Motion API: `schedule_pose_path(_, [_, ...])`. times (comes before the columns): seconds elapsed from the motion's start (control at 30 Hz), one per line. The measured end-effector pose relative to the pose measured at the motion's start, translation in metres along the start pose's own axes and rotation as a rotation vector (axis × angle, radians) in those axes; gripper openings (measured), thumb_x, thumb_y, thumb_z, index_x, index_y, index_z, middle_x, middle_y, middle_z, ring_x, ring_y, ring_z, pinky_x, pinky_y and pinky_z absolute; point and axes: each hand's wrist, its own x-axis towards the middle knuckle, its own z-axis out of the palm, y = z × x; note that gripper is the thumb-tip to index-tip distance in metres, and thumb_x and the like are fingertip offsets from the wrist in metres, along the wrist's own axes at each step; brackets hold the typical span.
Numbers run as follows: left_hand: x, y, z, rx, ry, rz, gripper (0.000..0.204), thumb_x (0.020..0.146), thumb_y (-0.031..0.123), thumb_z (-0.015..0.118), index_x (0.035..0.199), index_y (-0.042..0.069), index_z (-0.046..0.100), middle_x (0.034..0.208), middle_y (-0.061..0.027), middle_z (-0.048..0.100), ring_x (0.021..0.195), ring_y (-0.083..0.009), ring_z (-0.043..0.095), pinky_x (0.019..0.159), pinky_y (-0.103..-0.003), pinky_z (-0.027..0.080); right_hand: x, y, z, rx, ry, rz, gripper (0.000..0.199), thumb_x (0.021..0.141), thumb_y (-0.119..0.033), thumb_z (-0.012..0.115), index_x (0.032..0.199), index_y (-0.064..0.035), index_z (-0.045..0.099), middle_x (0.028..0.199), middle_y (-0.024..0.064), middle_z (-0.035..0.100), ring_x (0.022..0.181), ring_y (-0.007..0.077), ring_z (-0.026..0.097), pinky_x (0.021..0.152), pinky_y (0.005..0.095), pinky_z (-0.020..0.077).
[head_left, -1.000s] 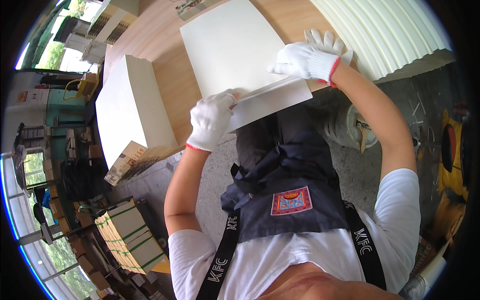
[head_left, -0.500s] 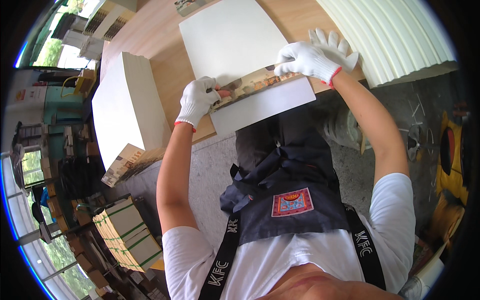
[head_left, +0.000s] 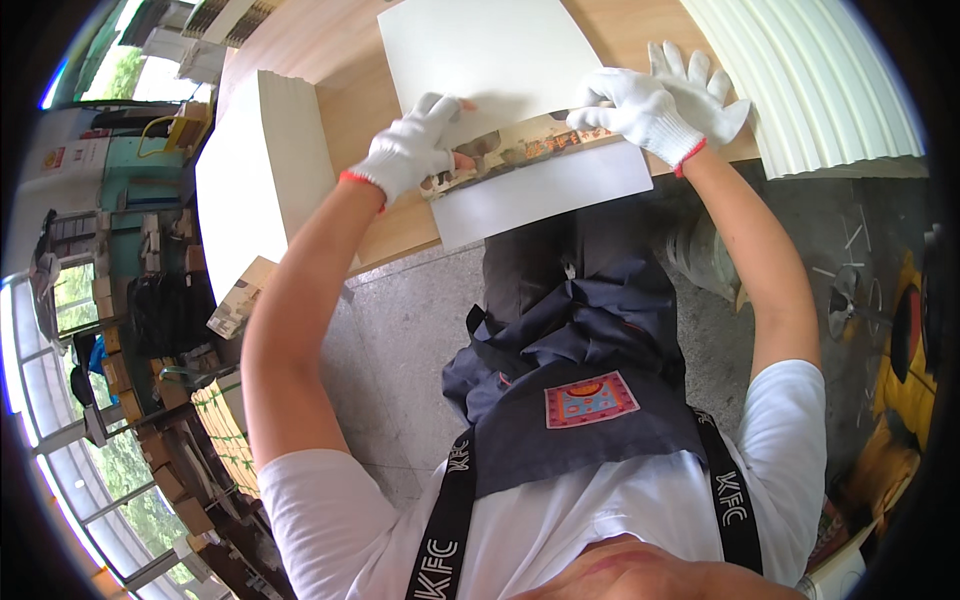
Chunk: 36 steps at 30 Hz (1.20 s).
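A large white sheet (head_left: 495,55) lies in front of me on the wooden table. Along its near side runs a printed strip (head_left: 530,145) in tan and brown with orange marks. Nearer still, a plain white panel (head_left: 545,195) reaches past the table edge. My left hand (head_left: 410,145), in a white glove with bare fingertips, rests fingers apart at the strip's left end, thumb on the strip and fingers on the white sheet. My gloved right hand (head_left: 635,112) has its fingers bent together at the sheet's right edge, pinching it beside the strip.
An empty white glove (head_left: 700,95) lies beside my right hand. A tall stack of white sheets (head_left: 255,180) stands at left, a printed piece (head_left: 240,298) jutting from its near end. Ridged white stacks (head_left: 810,85) fill the right side. Strapped bundles (head_left: 225,430) stand lower left.
My left hand has opened from a closed grip, its fingers stretching forward onto the white sheet, and the left elbow has swung outward. My right hand keeps its place at the sheet's edge.
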Motion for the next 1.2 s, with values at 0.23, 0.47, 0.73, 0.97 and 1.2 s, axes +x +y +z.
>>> schedule_pose_path(0.23, [0.043,0.041,-0.028,0.632,-0.287,0.375,0.108,0.070,0.026,0.085,0.156,0.044,0.020,0.133,-0.0013,0.052,0.097,-0.0252,0.068,0.078,-0.037,0.061,-0.004,-0.008,-0.004,-0.019,0.036,-0.043,0.036,0.084,-0.047,0.073,0.091,-0.0118,0.069,0.084,0.0060,0.070,0.078,0.0216,0.067,0.072,0.0360,0.0513])
schedule_pose_path(0.47, [0.065,0.093,-0.038,0.768,-0.590,0.385,0.089,0.069,0.008,0.085,0.143,0.032,0.042,0.144,-0.0038,0.047,0.114,-0.0302,0.063,0.093,-0.044,0.056,-0.021,-0.003,-0.002,-0.403,0.401,-0.257,0.024,0.095,-0.035,0.059,0.113,-0.0216,0.068,0.108,0.0028,0.066,0.107,0.0196,0.062,0.088,0.0366,0.0498])
schedule_pose_path(0.73, [0.088,0.086,-0.034,0.818,-0.658,0.446,0.095,0.068,0.004,0.084,0.147,0.030,0.038,0.149,-0.0062,0.041,0.119,-0.0328,0.060,0.097,-0.044,0.054,-0.068,0.085,-0.020,-0.759,0.540,-0.075,0.033,0.083,-0.021,0.066,0.116,-0.0164,0.069,0.108,0.0016,0.067,0.102,0.0265,0.063,0.093,0.0456,0.0478])
schedule_pose_path(0.97, [0.098,0.063,-0.025,0.676,-0.577,0.517,0.104,0.061,0.013,0.090,0.149,0.029,0.037,0.145,-0.0073,0.044,0.113,-0.0337,0.063,0.092,-0.046,0.057,-0.044,0.003,-0.029,-0.412,0.254,-0.727,0.028,0.074,-0.017,0.074,0.101,-0.0099,0.072,0.075,0.0005,0.065,0.073,0.0183,0.066,0.066,0.0331,0.0508])
schedule_pose_path(1.2, [0.089,0.094,-0.035,0.183,-0.597,-0.116,0.072,0.083,0.038,0.075,0.147,0.026,0.045,0.126,-0.0148,0.064,0.109,-0.0345,0.065,0.092,-0.044,0.056,0.008,-0.100,0.087,-0.234,0.206,-0.677,0.010,0.077,-0.017,0.069,0.080,-0.0079,0.071,0.075,0.0043,0.066,0.073,0.0214,0.066,0.068,0.0348,0.0534])
